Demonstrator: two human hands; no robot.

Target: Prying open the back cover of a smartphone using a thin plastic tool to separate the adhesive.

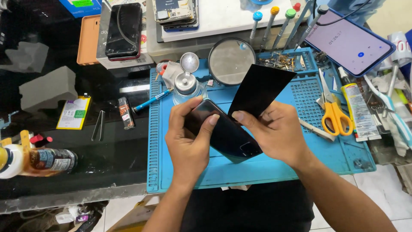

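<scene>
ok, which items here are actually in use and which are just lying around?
In use:
left hand
right hand
dark phone
black sheet

Lying about:
yellow scissors
magnifier
dispenser bottle
screwdrivers
tweezers
blue mat

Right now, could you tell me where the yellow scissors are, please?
The scissors lie on the blue mat's right side, just right of the right hand, beside a glue tube.

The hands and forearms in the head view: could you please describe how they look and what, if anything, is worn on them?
Both the left hand and the right hand are bare: no gloves, and no rings, watch or wristband show. The forearms are uncovered as far as the bottom edge of the picture, with no sleeve in view. The fingernails look short and plain.
</scene>
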